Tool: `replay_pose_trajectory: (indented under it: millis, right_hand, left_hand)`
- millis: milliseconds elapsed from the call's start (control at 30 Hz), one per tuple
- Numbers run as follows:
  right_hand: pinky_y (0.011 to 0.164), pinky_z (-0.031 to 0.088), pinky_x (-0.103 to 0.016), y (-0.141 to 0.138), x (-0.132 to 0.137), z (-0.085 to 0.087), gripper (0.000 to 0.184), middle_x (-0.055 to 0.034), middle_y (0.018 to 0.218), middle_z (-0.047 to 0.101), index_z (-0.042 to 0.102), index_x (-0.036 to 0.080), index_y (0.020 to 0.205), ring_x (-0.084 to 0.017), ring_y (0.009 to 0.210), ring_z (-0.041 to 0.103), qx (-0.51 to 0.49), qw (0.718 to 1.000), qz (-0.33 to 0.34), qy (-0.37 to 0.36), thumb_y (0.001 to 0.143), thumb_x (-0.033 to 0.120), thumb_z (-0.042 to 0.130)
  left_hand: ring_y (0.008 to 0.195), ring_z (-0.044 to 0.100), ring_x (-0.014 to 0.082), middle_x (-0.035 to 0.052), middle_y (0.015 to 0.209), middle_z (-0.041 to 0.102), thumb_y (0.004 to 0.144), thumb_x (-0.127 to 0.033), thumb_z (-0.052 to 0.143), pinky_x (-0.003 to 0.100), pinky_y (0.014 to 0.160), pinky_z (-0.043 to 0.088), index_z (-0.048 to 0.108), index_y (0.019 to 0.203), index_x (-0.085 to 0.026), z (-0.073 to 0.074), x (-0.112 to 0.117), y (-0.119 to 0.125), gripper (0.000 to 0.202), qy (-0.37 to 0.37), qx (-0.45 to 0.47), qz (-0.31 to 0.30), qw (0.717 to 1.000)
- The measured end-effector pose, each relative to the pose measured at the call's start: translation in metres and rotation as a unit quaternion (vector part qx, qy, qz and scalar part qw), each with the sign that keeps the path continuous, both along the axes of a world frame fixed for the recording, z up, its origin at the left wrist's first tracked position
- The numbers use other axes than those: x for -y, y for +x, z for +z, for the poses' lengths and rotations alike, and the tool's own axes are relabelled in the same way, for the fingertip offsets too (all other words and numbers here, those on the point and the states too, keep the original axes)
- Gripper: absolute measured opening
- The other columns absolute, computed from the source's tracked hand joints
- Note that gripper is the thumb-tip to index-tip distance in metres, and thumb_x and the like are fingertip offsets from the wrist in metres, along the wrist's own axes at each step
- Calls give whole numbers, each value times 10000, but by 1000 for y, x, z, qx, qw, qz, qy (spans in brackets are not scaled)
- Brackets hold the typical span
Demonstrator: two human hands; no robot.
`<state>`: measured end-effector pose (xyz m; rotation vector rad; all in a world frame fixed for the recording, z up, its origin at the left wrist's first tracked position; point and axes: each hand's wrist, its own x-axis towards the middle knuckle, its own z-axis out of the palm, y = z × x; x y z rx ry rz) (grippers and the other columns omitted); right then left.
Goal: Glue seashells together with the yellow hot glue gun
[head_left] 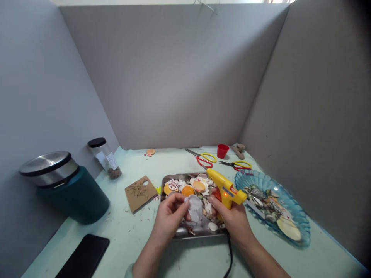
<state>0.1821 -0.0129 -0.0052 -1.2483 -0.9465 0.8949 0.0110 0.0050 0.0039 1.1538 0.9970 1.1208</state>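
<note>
My left hand (169, 216) pinches a pale whitish shell (194, 207) and holds it above a metal tray (185, 233) filled with several seashells. My right hand (233, 220) grips a yellow glue gun (224, 187) with its orange light on, the nozzle pointing up and left, away from the shell. The gun's black cord (230, 255) runs down toward me between my forearms. Both hands hover over the near half of the tray.
A blue scalloped glass dish (300, 227) of shells sits right of the tray. Two pairs of yellow-handled scissors (207, 159) and a red cup (222, 150) lie behind. A cardboard piece (140, 192), jar (106, 156), teal lidded bin (68, 187) and black phone (85, 255) stand left. Grey partition walls enclose the table.
</note>
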Motion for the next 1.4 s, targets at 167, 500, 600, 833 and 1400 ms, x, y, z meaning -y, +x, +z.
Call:
replay_pose_trajectory:
  millis: [167, 500, 600, 833, 1400]
  right_hand:
    - [478, 424, -231, 4, -2, 0, 342, 63, 531, 531, 577, 177, 953, -122, 479, 498, -56, 998, 13, 17, 730, 388, 727]
    - [467, 452, -269, -3, 2, 5, 347, 51, 570, 570, 607, 197, 888, -148, 462, 533, -23, 999, 17, -24, 653, 406, 753]
    - [477, 460, -274, -2, 0, 2, 319, 48, 580, 583, 615, 204, 883, -154, 472, 544, -9, 999, 20, -25, 669, 404, 741]
    - [553, 514, -293, -4, 4, -8, 327, -19, 687, 698, 683, 170, 893, -199, 587, 640, 106, 993, 6, -55, 719, 446, 699]
    - [775, 556, -404, -7, 8, -10, 394, -123, 956, 752, 714, 148, 968, -306, 879, 696, 139, 990, 17, -30, 743, 466, 651]
  left_hand:
    - [400, 548, 127, -16, 452, 604, 676, -448, 711, 215, 444, 428, 505, 710, -191, -1, -3, 2, 331, -44, 7, 31, 999]
    - [402, 589, 155, 25, 508, 663, 662, -449, 709, 245, 451, 467, 561, 1013, -139, 0, 3, 11, 491, -92, 24, -21, 995]
    - [398, 589, 157, 20, 495, 654, 642, -449, 725, 252, 453, 471, 567, 939, -153, 1, 5, 15, 448, -96, 37, -18, 995]
    - [423, 601, 144, 5, 523, 643, 658, -461, 723, 238, 457, 478, 566, 894, -154, -1, 6, 18, 417, -86, 50, -31, 995]
    - [420, 593, 142, 20, 477, 658, 664, -517, 718, 229, 456, 467, 564, 991, -106, -5, 4, 14, 547, -97, 52, -56, 992]
